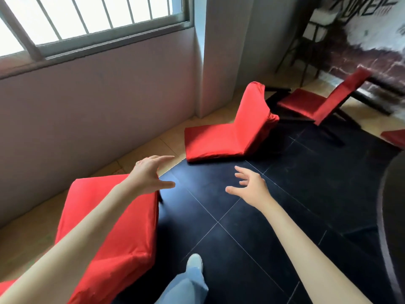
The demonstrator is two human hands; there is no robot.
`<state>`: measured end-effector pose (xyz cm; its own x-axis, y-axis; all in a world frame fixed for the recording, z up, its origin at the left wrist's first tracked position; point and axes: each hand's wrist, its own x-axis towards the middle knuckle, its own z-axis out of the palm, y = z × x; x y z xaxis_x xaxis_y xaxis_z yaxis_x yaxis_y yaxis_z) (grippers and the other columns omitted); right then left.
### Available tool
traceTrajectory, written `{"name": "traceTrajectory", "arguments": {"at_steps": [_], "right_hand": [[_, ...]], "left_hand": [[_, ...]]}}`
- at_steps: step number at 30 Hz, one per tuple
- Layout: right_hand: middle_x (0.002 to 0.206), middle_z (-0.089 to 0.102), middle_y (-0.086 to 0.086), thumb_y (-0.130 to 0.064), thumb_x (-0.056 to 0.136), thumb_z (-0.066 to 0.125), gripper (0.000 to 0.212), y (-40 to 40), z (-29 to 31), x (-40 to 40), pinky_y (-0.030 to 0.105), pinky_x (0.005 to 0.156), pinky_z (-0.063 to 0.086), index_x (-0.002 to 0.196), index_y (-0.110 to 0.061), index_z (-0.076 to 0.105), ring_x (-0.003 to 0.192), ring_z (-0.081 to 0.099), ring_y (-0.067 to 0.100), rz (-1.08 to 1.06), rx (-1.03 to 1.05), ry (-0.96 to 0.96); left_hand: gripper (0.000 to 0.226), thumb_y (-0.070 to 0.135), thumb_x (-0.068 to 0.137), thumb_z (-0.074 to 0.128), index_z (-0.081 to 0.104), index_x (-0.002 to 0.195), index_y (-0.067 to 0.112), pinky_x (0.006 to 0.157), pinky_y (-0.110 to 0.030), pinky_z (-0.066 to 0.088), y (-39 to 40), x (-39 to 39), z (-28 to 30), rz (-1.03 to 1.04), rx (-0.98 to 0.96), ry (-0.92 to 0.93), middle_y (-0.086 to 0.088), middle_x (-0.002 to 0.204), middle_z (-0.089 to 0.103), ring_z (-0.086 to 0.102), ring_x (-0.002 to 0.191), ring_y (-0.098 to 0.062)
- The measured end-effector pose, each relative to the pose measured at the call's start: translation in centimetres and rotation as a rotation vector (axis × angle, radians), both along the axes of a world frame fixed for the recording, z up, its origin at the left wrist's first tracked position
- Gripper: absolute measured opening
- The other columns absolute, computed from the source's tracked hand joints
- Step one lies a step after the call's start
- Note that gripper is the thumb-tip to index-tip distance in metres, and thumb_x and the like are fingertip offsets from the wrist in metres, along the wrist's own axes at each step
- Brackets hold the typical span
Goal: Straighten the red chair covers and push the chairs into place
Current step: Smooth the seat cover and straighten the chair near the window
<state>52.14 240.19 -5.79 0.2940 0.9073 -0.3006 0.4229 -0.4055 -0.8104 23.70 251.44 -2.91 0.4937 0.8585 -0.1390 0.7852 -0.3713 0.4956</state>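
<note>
Two hands are held out with fingers spread, nothing grasped: the left hand (151,174) hovers over the far corner of the near chair cover (116,218), the right hand (249,187) over the dark floor (241,249). Ahead of both hands, a second covered chair (230,132) awaits. Its backrest fabric should probably be gripped at both top corners and drawn down evenly before any push is given.

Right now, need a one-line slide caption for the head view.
Both open hands, left hand and right hand, reach toward a red fabric-covered chair on dark tiles.

Barred window (87,18), dark tiled floor (252,216), brick-patterned wall (361,53).
</note>
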Motion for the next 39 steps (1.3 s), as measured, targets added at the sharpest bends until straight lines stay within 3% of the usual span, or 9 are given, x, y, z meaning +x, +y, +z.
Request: {"name": "traceTrajectory", "arguments": {"at_steps": [4, 8, 17, 26, 29, 33, 39], "right_hand": [[0.138, 0.054, -0.001, -0.027, 0.071, 0.085, 0.083, 5.7, -0.1, 3.1, 0.026, 0.093, 0.042, 0.143, -0.027, 0.044, 0.113, 0.053, 0.013, -0.05, -0.002, -0.004], [0.142, 0.049, -0.001, -0.029, 0.07, 0.086, 0.088, 10.4, -0.8, 5.2, 0.036, 0.104, 0.042, 0.145, -0.028, 0.041, 0.121, 0.051, 0.017, -0.073, -0.009, 0.004], [0.145, 0.046, -0.003, -0.03, 0.066, 0.088, 0.095, 22.9, -4.0, 13.0, 0.024, 0.09, 0.038, 0.147, -0.032, 0.037, 0.117, 0.05, 0.012, -0.052, -0.052, 0.041], [0.147, 0.044, 0.001, -0.032, 0.063, 0.09, 0.102, 40.1, -9.7, 23.6, 0.028, 0.102, 0.038, 0.148, -0.032, 0.033, 0.13, 0.046, 0.019, 0.078, -0.17, 0.021], [0.15, 0.041, 0.001, -0.031, 0.063, 0.09, 0.105, 45.0, -12.4, 25.7, 0.036, 0.109, 0.037, 0.15, -0.031, 0.03, 0.135, 0.041, 0.02, 0.118, -0.231, 0.022], [0.151, 0.039, 0.002, -0.03, 0.065, 0.089, 0.106, 49.2, -17.2, 26.8, 0.034, 0.109, 0.036, 0.151, -0.032, 0.027, 0.135, 0.04, 0.022, 0.141, -0.326, 0.036], [0.15, 0.039, 0.004, -0.03, 0.068, 0.087, 0.103, 52.3, -28.6, 27.8, 0.039, 0.11, 0.036, 0.151, -0.031, 0.026, 0.136, 0.038, 0.023, 0.065, -0.451, 0.07]], "left_hand": [[0.079, 0.037, 0.071, 0.079, 0.043, 0.141, 0.036, 0.105, -0.042, 0.036, 6.5, 3.9, -0.7, -0.025, -0.004, -0.028, 0.003, 0.133, 0.053, 0.045, 0.124, -0.02], [0.079, 0.034, 0.069, 0.08, 0.044, 0.139, 0.038, 0.106, -0.044, 0.035, 11.6, 7.1, -1.4, -0.039, -0.019, -0.052, 0.002, 0.129, 0.055, 0.045, 0.125, -0.019], [0.086, 0.038, 0.07, 0.079, 0.037, 0.145, 0.033, 0.109, -0.043, 0.031, 23.3, 14.7, -5.2, -0.04, -0.097, -0.012, 0.002, 0.139, 0.049, 0.039, 0.131, -0.017], [0.092, 0.034, 0.068, 0.083, 0.036, 0.146, 0.033, 0.108, -0.04, 0.035, 37.8, 25.1, -10.8, 0.167, -0.217, -0.076, -0.003, 0.135, 0.051, 0.044, 0.129, -0.018], [0.092, 0.035, 0.068, 0.083, 0.034, 0.147, 0.033, 0.108, -0.039, 0.035, 41.4, 27.4, -13.7, 0.219, -0.255, -0.053, -0.003, 0.137, 0.05, 0.044, 0.13, -0.017], [0.091, 0.037, 0.069, 0.081, 0.034, 0.147, 0.034, 0.107, -0.04, 0.035, 44.2, 28.9, -18.7, 0.262, -0.341, 0.01, -0.002, 0.137, 0.051, 0.044, 0.129, -0.019], [0.089, 0.037, 0.072, 0.079, 0.032, 0.148, 0.031, 0.104, -0.04, 0.039, 47.9, 29.9, -30.3, 0.274, -0.416, 0.084, -0.006, 0.134, 0.054, 0.047, 0.127, -0.021]]}}
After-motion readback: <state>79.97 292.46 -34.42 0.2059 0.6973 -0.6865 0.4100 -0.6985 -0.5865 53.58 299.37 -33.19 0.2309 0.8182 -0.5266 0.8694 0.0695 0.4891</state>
